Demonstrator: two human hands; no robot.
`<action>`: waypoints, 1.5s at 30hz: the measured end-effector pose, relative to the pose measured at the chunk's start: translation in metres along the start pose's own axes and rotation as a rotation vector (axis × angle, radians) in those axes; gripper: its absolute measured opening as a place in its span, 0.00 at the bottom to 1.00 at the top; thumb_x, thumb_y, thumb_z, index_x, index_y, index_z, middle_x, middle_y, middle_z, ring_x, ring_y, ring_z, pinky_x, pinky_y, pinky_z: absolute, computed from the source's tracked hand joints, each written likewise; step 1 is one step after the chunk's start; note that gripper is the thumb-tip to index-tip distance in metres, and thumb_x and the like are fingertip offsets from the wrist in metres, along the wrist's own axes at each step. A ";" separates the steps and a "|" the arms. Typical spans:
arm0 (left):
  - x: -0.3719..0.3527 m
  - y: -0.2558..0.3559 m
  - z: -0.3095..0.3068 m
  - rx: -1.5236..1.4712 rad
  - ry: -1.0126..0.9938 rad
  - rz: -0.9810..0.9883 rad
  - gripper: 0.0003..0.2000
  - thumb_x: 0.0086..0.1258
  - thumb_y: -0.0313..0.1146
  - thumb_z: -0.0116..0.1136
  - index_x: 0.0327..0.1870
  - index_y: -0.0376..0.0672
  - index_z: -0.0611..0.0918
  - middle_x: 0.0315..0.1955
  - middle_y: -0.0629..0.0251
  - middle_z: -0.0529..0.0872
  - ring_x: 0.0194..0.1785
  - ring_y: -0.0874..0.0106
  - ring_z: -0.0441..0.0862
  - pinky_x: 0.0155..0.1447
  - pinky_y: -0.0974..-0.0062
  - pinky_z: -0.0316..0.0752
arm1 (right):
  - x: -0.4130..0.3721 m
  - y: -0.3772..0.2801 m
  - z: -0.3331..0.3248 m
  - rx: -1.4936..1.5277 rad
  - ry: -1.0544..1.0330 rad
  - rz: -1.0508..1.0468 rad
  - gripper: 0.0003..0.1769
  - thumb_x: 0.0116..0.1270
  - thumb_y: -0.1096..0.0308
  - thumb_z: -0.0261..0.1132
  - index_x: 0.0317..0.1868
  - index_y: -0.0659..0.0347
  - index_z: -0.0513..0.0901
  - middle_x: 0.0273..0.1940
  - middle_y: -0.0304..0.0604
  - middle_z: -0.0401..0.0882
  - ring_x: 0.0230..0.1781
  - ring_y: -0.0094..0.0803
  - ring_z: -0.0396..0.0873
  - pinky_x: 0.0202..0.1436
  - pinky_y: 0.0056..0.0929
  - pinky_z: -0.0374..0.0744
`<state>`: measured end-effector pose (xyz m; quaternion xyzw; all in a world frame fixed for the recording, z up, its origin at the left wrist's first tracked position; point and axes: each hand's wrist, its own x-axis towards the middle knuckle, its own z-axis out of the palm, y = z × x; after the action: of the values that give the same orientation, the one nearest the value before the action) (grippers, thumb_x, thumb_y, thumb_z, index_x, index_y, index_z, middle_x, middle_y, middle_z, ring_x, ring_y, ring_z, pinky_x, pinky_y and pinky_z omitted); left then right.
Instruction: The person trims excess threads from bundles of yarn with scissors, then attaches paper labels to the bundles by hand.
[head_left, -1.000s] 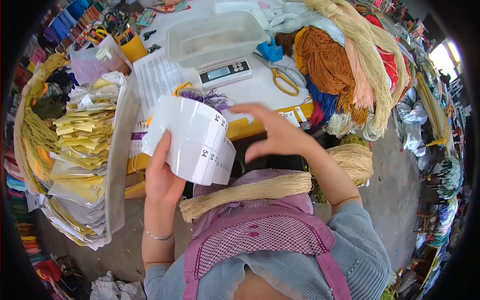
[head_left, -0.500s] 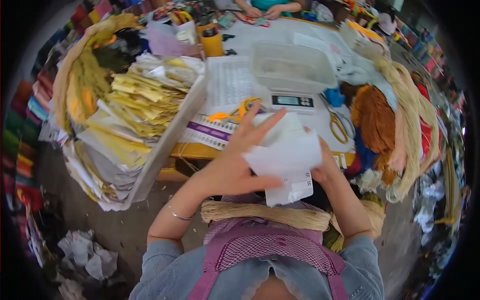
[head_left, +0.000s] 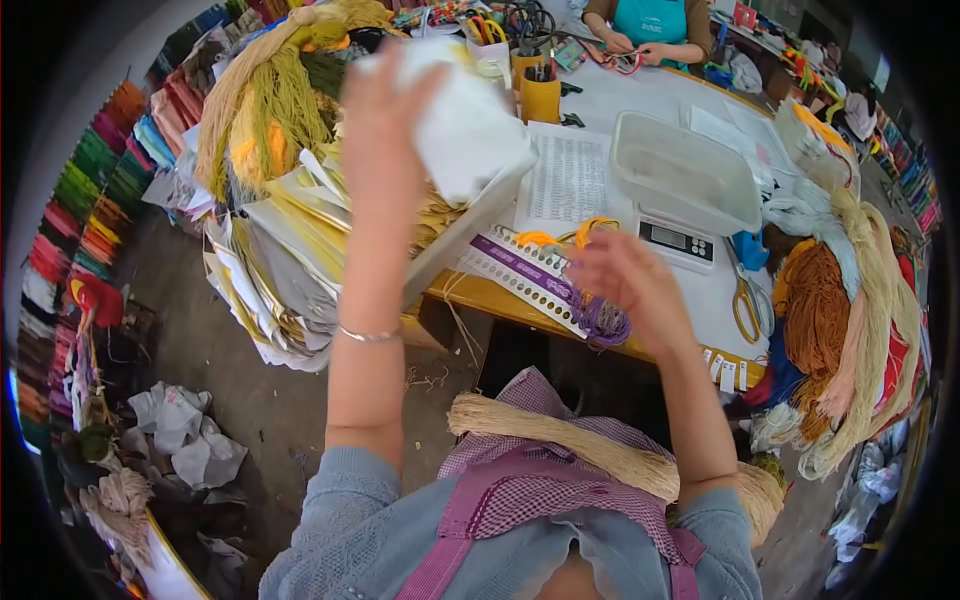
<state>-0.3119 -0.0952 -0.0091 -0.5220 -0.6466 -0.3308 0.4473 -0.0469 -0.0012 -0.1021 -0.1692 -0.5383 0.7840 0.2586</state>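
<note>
My left hand, blurred by motion, is raised over the bin of yellow and white paper packets. It grips a white sheet of paper, which hides part of the bin. My right hand hovers above the table's front edge, its fingers apart and nothing in them. Just below it lies a white card with punched holes and a purple stripe. Orange thread and purple thread hang on that card. A cream skein of yarn rests across my lap.
Behind my right hand are a digital scale and a clear plastic tub. Yellow-handled scissors lie beside a brown skein. A printed sheet sits mid-table. Across it, a person in a teal apron handles something small.
My left hand has carried the white paper up and left, from in front of me to over the bin. My right hand has let go of the paper. The view has shifted left.
</note>
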 end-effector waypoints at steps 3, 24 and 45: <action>-0.002 -0.053 -0.006 0.420 -0.149 0.001 0.26 0.58 0.19 0.49 0.57 0.54 0.82 0.64 0.56 0.75 0.65 0.48 0.70 0.69 0.56 0.66 | -0.025 0.032 -0.010 -0.078 -0.239 0.155 0.16 0.76 0.62 0.56 0.53 0.67 0.76 0.47 0.48 0.83 0.48 0.32 0.83 0.55 0.27 0.79; -0.276 0.147 -0.049 -1.175 -1.679 -0.009 0.16 0.73 0.46 0.53 0.35 0.42 0.84 0.30 0.55 0.84 0.34 0.59 0.82 0.40 0.65 0.74 | -0.138 0.185 -0.067 -1.417 -0.296 0.383 0.16 0.59 0.54 0.63 0.36 0.57 0.85 0.34 0.53 0.85 0.39 0.51 0.83 0.45 0.47 0.80; -0.285 0.179 -0.019 -1.349 -1.782 -0.034 0.21 0.64 0.51 0.66 0.27 0.39 0.79 0.23 0.69 0.79 0.25 0.78 0.73 0.31 0.77 0.68 | -0.114 0.031 -0.018 0.164 0.046 0.494 0.14 0.66 0.70 0.61 0.48 0.69 0.77 0.29 0.47 0.80 0.26 0.33 0.82 0.27 0.29 0.83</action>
<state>-0.1181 -0.1778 -0.2721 -0.6995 -0.4314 -0.1277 -0.5552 0.0482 -0.0635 -0.1395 -0.2918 -0.4093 0.8604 0.0841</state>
